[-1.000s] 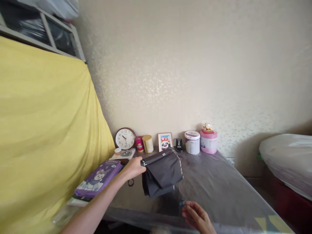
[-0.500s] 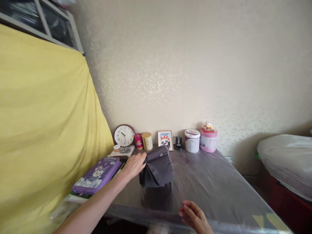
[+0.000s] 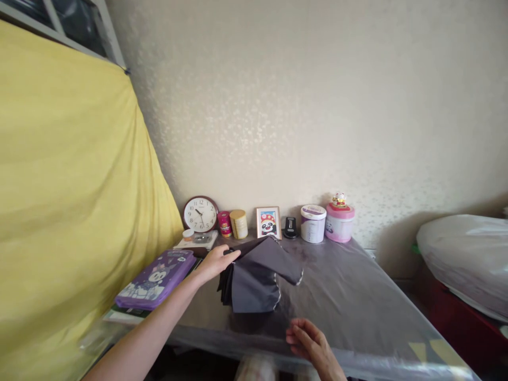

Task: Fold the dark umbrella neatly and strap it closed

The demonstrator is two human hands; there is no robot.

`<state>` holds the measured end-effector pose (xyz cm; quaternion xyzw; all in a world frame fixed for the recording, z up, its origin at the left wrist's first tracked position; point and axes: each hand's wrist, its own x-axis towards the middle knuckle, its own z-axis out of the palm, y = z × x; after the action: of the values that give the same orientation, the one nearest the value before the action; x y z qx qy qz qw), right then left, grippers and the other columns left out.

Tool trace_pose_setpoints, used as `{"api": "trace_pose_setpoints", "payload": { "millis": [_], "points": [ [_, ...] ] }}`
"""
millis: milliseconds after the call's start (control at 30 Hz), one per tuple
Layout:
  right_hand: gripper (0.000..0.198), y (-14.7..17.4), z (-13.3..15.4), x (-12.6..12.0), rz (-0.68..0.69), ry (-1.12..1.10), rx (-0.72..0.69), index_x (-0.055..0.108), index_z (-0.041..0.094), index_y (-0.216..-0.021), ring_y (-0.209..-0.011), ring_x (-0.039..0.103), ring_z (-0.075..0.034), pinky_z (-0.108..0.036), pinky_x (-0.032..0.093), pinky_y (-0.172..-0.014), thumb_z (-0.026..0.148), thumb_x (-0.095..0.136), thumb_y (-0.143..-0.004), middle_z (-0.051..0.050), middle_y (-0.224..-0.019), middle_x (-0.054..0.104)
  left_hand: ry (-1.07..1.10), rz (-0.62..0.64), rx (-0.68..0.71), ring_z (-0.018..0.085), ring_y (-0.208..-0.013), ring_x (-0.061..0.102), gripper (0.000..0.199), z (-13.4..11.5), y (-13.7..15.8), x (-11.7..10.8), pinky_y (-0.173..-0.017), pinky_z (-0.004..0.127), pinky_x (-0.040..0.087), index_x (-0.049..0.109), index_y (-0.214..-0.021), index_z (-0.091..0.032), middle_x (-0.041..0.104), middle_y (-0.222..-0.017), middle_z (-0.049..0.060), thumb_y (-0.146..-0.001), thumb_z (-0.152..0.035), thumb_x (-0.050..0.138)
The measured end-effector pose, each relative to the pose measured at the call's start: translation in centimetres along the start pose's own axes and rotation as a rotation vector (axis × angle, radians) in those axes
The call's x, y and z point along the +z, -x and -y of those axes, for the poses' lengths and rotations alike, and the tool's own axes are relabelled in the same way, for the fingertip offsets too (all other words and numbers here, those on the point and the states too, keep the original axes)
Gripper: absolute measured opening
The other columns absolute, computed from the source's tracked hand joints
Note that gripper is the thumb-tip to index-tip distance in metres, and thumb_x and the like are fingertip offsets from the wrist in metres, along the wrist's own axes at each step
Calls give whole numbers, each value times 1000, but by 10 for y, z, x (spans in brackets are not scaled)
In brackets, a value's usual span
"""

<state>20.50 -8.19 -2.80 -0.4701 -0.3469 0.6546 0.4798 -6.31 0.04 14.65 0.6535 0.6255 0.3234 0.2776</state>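
Soft, pleated dark cloth [image 3: 254,280] hangs over our glossy table [image 3: 349,307], its gathered end gripped in our left hand [image 3: 219,260]. Our right hand [image 3: 307,341] curls loosely nearby; whether it pinches anything, we cannot tell. Behind stand 1 cylindrical white tub [image 3: 313,227] and 1 round clock [image 3: 200,214].

Round clock [image 3: 200,215] beside pink can [image 3: 224,225], left of framed picture [image 3: 269,222]

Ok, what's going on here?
A person's left hand grips a dark fabric bundle, possibly a folding umbrella, its folds spread loosely over the table. The right hand is near the table's front edge, loosely curled, nothing visible in it. A clock and picture frame stand by the wall.
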Motion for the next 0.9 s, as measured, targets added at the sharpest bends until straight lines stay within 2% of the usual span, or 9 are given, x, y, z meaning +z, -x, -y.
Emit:
{"api": "trace_pose_setpoints", "payload": {
  "millis": [100, 200, 367, 467, 567, 633, 733, 833, 900],
  "points": [
    [43, 0, 1, -1, 0, -9, -4, 63, 19, -82, -74, 65, -18, -27, 50, -66, 49, 75, -54, -4, -77, 69, 358, 166, -207, 4, -33, 26, 44, 10, 0, 1, -38, 18, 8, 42, -73, -21, 42, -46, -8, -69, -63, 54],
    [43, -2, 2, 0, -9, -40, 12, 62, 18, -85, -76, 65, -19, -28, 50, -67, 47, 75, -56, -5, -79, 69, 643, 312, -288, 0, -32, 14, 43, 18, 1, 2, -38, 16, 3, 40, -74, -21, 43, -46, -8, -69, -59, 58],
    [51, -3, 4, 8, -39, -165, 30, 58, 20, -97, -83, 66, -22, -33, 50, -71, 42, 77, -56, -6, -91, 69, 891, 444, -390, -1, -31, 14, 38, 26, 6, 6, -36, 13, 3, 41, -75, -20, 44, -46, -7, -73, -53, 58],
    [46, -3, 8, 15, -1, -314, -5, 59, 21, -90, -85, 65, -24, -36, 50, -74, 36, 80, -52, -4, -89, 68, 942, 507, -409, -1, -31, 15, 36, 29, 9, 8, -36, 13, 4, 42, -74, -19, 43, -46, -7, -75, -51, 57],
    [39, -3, 14, 22, 7, -383, -56, 59, 19, -74, -68, 65, -17, -35, 51, -71, 35, 83, -48, 0, -70, 67, 937, 497, -432, -1, -31, 15, 35, 32, 13, 10, -36, 13, 3, 43, -77, -19, 43, -46, -7, -74, -51, 58],
    [36, -2, 18, 24, 11, -374, -65, 58, 18, -66, -53, 59, -11, -32, 52, -66, 36, 83, -48, 3, -55, 62, 917, 476, -443, -1, -32, 14, 37, 32, 17, 12, -36, 13, 3, 42, -77, -19, 43, -45, -8, -72, -52, 59],
    [33, -1, 27, 23, 40, -334, -82, 56, 17, -58, -41, 49, -7, -28, 52, -59, 37, 81, -51, 6, -42, 53, 870, 431, -432, -1, -33, 14, 40, 32, 22, 12, -37, 14, 3, 40, -76, -20, 43, -45, -8, -69, -54, 60],
    [29, 1, 35, 19, 39, -332, -95, 55, 16, -56, -40, 49, -7, -25, 51, -56, 31, 80, -54, 6, -40, 51, 758, 351, -367, 0, -33, 13, 42, 29, 28, 15, -38, 16, 3, 37, -74, -21, 42, -45, -9, -69, -59, 55],
    [26, 2, 37, 16, 11, -347, -87, 59, 17, -64, -46, 54, -8, -23, 52, -58, 28, 80, -54, 4, -49, 58, 587, 222, -275, 2, -33, 19, 41, 27, 31, 17, -38, 17, 7, 36, -72, -22, 40, -46, -8, -72, -61, 49]
  ]
}}
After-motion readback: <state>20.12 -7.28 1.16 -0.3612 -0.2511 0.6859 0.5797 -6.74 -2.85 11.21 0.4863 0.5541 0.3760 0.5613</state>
